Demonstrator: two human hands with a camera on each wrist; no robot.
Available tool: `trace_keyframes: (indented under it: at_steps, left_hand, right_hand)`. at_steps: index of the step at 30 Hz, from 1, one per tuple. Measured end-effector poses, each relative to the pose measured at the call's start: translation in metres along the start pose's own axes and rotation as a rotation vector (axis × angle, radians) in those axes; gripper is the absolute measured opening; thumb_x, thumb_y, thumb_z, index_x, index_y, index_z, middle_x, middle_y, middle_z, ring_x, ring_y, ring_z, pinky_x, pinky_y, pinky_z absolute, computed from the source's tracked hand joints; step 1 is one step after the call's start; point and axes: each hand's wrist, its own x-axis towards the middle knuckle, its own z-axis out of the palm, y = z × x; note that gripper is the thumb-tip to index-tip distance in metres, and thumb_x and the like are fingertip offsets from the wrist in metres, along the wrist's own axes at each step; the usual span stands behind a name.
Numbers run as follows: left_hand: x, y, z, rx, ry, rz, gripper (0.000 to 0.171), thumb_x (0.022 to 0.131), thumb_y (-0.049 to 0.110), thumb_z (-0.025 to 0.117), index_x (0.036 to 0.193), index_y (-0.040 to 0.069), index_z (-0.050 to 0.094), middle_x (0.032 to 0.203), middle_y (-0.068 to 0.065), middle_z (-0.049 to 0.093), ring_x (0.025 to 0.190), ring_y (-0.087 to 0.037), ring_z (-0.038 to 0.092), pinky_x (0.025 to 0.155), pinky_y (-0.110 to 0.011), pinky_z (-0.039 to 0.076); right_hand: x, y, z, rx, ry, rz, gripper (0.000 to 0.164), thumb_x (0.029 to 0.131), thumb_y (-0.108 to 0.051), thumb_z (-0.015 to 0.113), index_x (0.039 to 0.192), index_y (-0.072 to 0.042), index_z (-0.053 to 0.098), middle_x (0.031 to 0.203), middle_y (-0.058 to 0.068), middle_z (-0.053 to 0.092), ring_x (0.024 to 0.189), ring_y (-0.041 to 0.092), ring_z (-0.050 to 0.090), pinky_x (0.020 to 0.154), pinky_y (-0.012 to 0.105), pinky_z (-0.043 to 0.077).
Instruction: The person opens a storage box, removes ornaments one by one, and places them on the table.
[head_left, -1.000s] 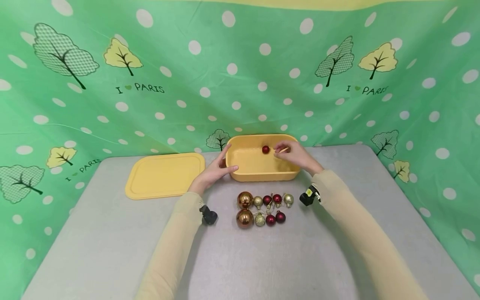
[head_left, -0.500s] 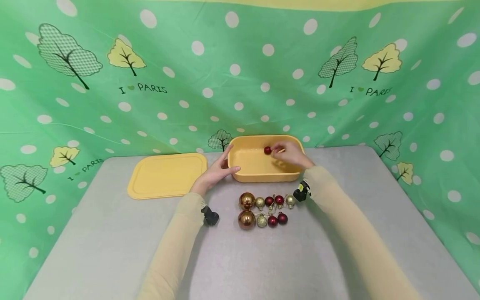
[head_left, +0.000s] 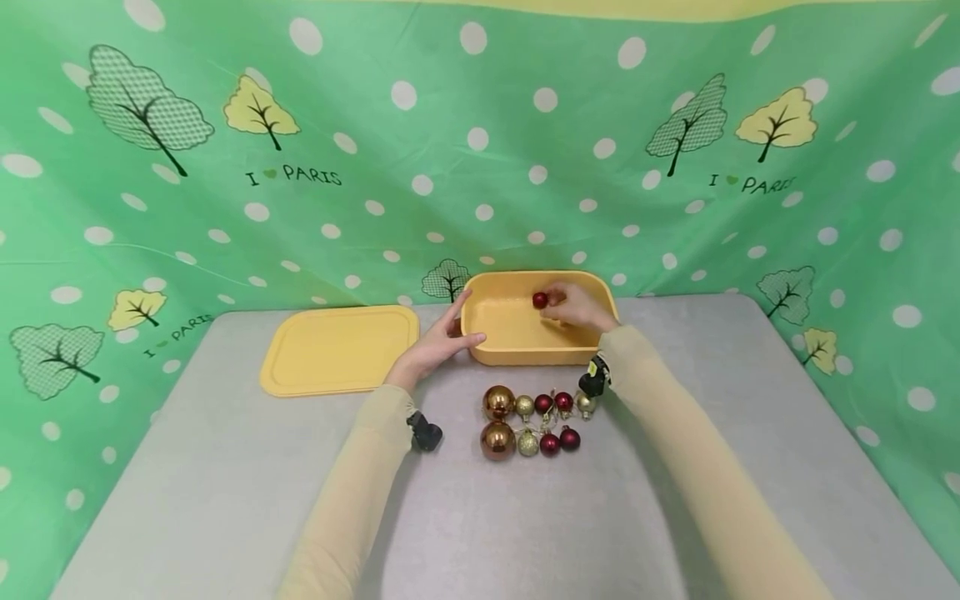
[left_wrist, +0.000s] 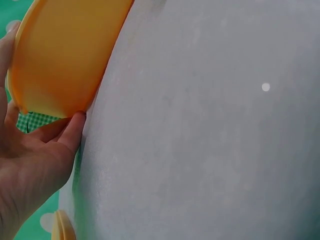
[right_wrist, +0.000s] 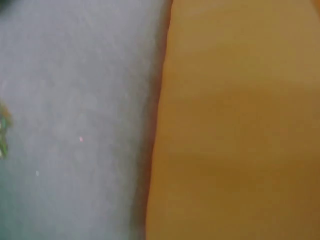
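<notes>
In the head view my left hand (head_left: 438,343) holds the left end of the yellow plastic box (head_left: 540,357), thumb at the front and fingers round the far corner. The left wrist view shows that hand (left_wrist: 37,160) against the end of the box (left_wrist: 70,55). My right hand (head_left: 576,305) is inside the box, its curled fingertips at a small red Christmas bauble (head_left: 540,300). In front of the box lie two rows of baubles: large copper ones (head_left: 498,440), small gold ones (head_left: 528,442) and dark red ones (head_left: 550,443). The right wrist view shows only the box's side (right_wrist: 235,125).
A flat yellow lid (head_left: 341,350) lies on the grey table (head_left: 480,517) to the left of the box. A green dotted cloth (head_left: 480,150) hangs close behind the box and along both sides.
The right hand has moved slightly left, in closer to the red bauble, and its forearm has swung left. The left hand stays on the box. The whole view has shifted a little.
</notes>
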Motion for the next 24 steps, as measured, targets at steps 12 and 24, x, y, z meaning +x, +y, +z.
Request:
trace_keyframes:
  at_steps: [12,24]
  left_hand:
    - [0.0001,-0.0001,-0.0003,0.012,-0.005,0.0,0.092,0.089,0.012,0.071,0.155,0.039,0.013,0.151,-0.027,0.027,0.134,-0.033,0.037,0.112,-0.041,0.025]
    - [0.0007,0.0001,-0.0005,0.003,0.001,0.0,0.093,0.089,0.009,0.071,0.155,0.038,0.013,0.152,-0.027,0.025,0.135,-0.033,0.036,0.112,-0.041,0.025]
  right_hand:
    - [0.0024,0.0006,0.0067,0.007,-0.079,-0.011,0.037,0.09,-0.001,0.064,0.126,0.006,0.057,0.111,0.025,0.059,0.075,0.023,0.058,0.063,0.028,0.05]
    - [-0.0058,0.0008,0.0082,0.034,-0.061,-0.078,0.033,0.088,0.003,0.064,0.121,0.008,0.061,0.11,0.025,0.062,0.092,0.028,0.058,0.066,0.029,0.051]
